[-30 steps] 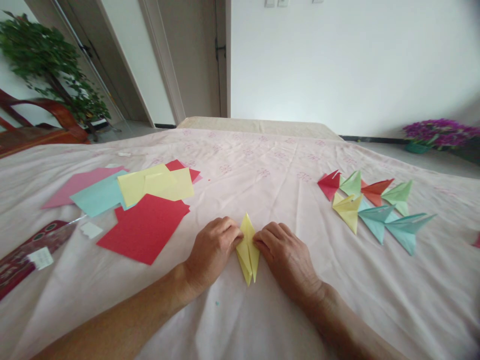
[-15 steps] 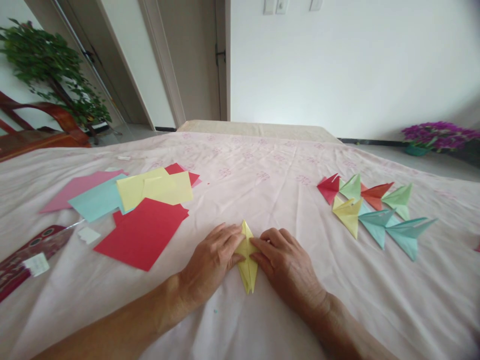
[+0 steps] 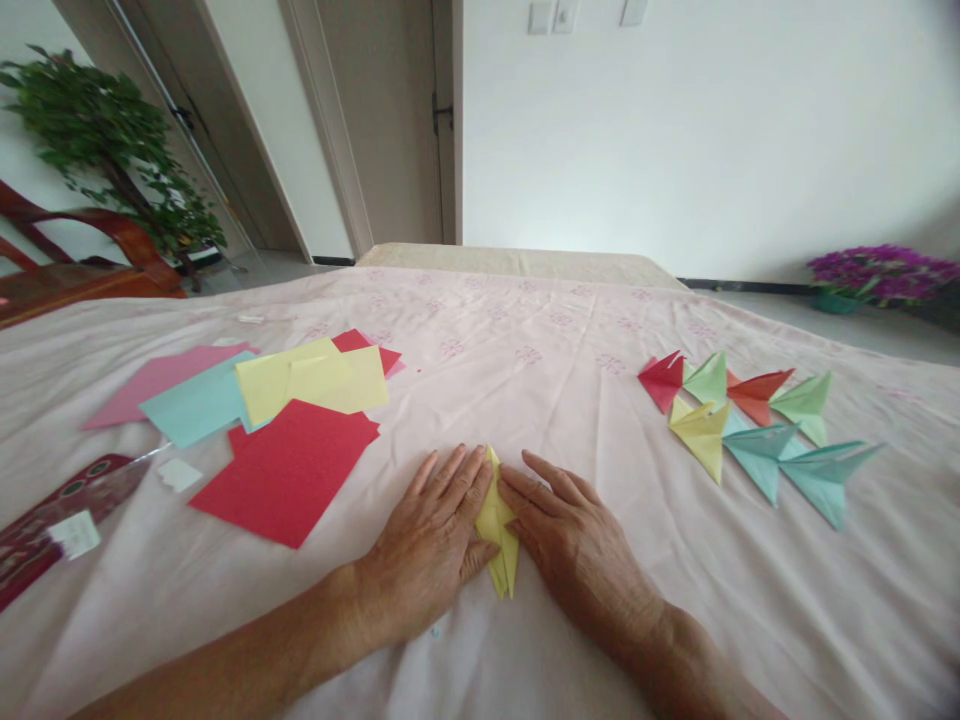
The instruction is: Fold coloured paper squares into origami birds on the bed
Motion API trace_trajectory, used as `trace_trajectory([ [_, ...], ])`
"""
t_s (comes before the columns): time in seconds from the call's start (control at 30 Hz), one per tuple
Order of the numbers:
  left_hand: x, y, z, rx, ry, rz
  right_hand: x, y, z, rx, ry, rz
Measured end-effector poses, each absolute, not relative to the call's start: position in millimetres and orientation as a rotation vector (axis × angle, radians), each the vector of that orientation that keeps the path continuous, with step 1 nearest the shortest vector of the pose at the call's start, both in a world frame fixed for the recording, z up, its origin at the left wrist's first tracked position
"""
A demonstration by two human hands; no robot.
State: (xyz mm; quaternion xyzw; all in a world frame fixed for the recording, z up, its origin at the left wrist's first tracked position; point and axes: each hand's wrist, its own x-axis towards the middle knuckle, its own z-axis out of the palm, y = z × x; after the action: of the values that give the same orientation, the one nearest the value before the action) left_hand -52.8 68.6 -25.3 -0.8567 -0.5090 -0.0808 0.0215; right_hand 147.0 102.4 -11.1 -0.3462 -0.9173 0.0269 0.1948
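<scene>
A narrow folded yellow paper [image 3: 497, 530] lies on the pink tablecloth in front of me, its pointed end away from me and two slim legs toward me. My left hand [image 3: 431, 540] rests flat along its left side, fingers stretched out, thumb on the paper. On the other side, my right hand [image 3: 574, 535] lies with extended fingers, their tips touching the paper's right edge. Both palms face down. Part of the paper is hidden beneath the fingers.
Loose sheets lie to the left: red [image 3: 289, 470], yellow [image 3: 315, 378], blue [image 3: 199, 400] and pink [image 3: 154, 385]. A dark red packet [image 3: 60, 520] sits at the left edge. Several folded paper pieces, including a yellow one [image 3: 701, 435] and a blue one [image 3: 829, 475], stand at right.
Both hands' fingers have straightened from a pinching pose on the yellow paper to lying flat along its sides. The paper stays in nearly the same place.
</scene>
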Motion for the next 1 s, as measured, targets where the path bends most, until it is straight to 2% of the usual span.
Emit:
trace_trajectory([
  [0.33, -43.5, 61.5, -31.1, -2.648, -1.448, -0.386, 147.1, 104.8, -8.5, -0.904, -2.506, 0.213],
  [0.77, -38.7, 54.8, -29.8, -2.676, -1.36, -0.346, 152.2, 102.8, -9.2, -0.965, -2.299, 0.455],
  [1.0, -38.3, 53.4, -26.8, -2.715, -1.318, -0.332, 149.0, 112.2, -14.1, -1.158, -2.382, 0.268],
])
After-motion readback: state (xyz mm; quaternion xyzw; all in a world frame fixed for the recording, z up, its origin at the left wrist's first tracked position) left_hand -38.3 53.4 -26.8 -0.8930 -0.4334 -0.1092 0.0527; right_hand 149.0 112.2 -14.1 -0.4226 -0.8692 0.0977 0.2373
